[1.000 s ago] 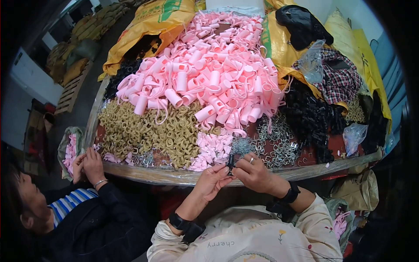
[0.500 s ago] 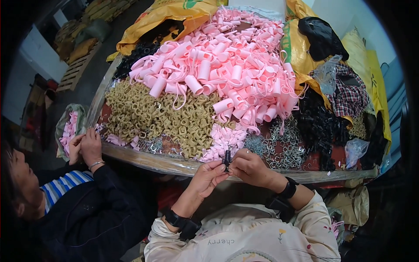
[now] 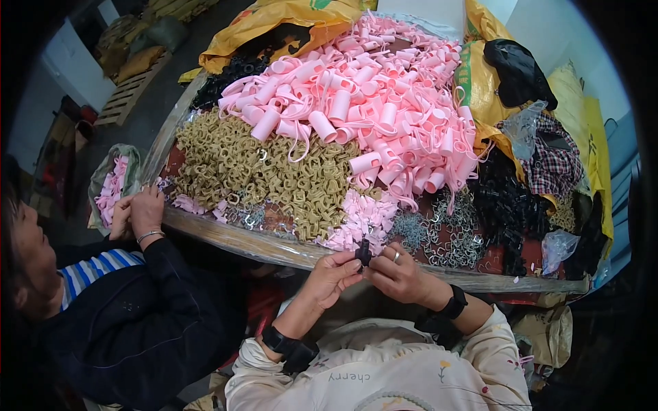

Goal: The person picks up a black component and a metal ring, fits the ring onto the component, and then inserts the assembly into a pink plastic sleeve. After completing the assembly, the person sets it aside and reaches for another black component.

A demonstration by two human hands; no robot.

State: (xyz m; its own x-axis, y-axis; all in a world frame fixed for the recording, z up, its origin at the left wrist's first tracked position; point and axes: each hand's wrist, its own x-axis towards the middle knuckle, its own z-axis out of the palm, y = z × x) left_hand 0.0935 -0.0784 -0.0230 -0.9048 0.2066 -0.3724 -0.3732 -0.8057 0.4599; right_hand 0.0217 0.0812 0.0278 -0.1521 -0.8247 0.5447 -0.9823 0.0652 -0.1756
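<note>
A small black plastic part (image 3: 363, 252) stands upright between the fingertips of my left hand (image 3: 327, 279), just off the table's front edge. My right hand (image 3: 401, 276), with a ring on one finger, is closed in a pinch against the lower right of that part. Anything tiny between its fingertips is hidden. Right beyond my hands lies a heap of small pink pieces (image 3: 363, 218). Small silvery metal bits (image 3: 409, 231) and bent metal rings (image 3: 452, 240) are spread to its right, with a pile of black plastic parts (image 3: 508, 205) farther right.
Tan buckle-like pieces (image 3: 260, 175) cover the table's left. Pink tubes with straps (image 3: 356, 109) are heaped behind. Yellow sacks (image 3: 301, 20) stand at the back. On the left, a co-worker's hands (image 3: 142, 211) are at the wrapped table edge (image 3: 226, 238). A clear plastic bag (image 3: 558, 248) lies right.
The view has shifted slightly, so the table contents sit a little differently in it. My right hand has turned, showing its ring more, and both hands stay at the black part.
</note>
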